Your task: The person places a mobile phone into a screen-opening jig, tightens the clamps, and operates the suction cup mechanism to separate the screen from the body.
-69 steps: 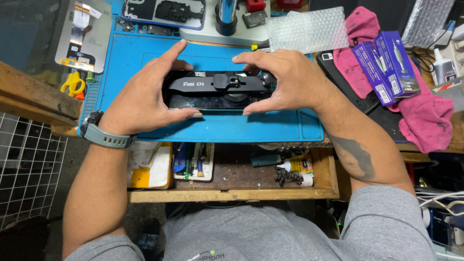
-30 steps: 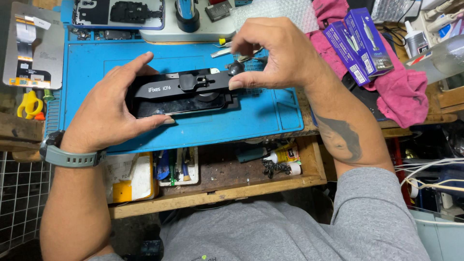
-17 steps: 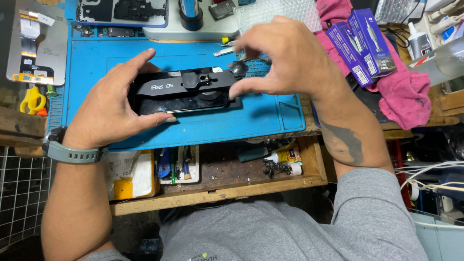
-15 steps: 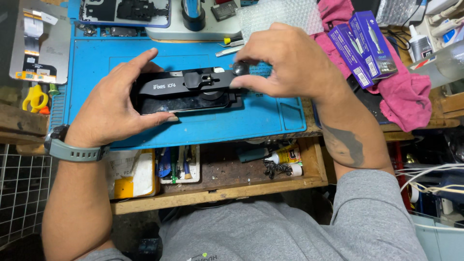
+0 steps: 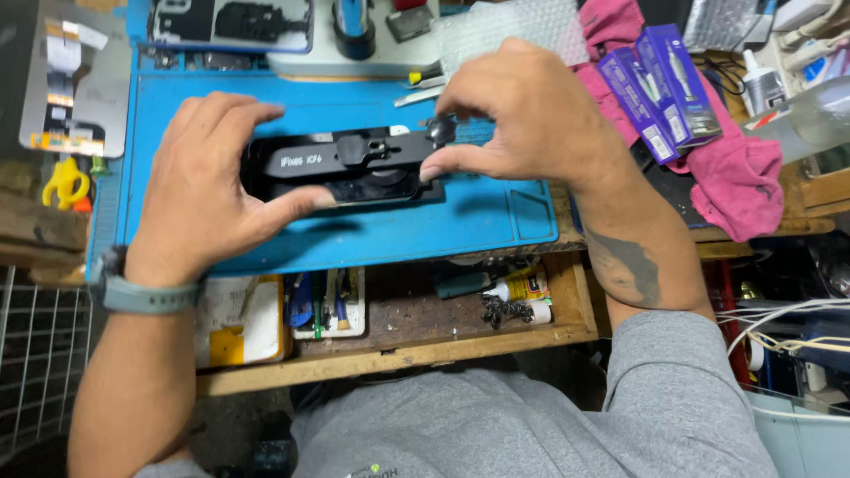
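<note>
A black phone clamp fixture (image 5: 354, 164) holding a dark phone lies on the blue work mat (image 5: 372, 230). My left hand (image 5: 208, 190) grips the fixture's left end, thumb along its near edge. At the right end, my right hand (image 5: 522, 119) pinches a small black knob (image 5: 440, 130) between thumb and forefinger. A grey watch is on my left wrist.
Behind the mat lie a phone back housing (image 5: 230, 22), bubble wrap (image 5: 513, 31) and tweezers (image 5: 425, 84). Blue boxes (image 5: 660, 88) rest on a pink cloth (image 5: 735, 173) at right. An open drawer (image 5: 398, 310) below holds tools and small bottles. A yellow tool (image 5: 64, 181) lies at left.
My right hand has left the fixture's right end and now pinches the small knob there. The left hand keeps its grip. The view shifted slightly.
</note>
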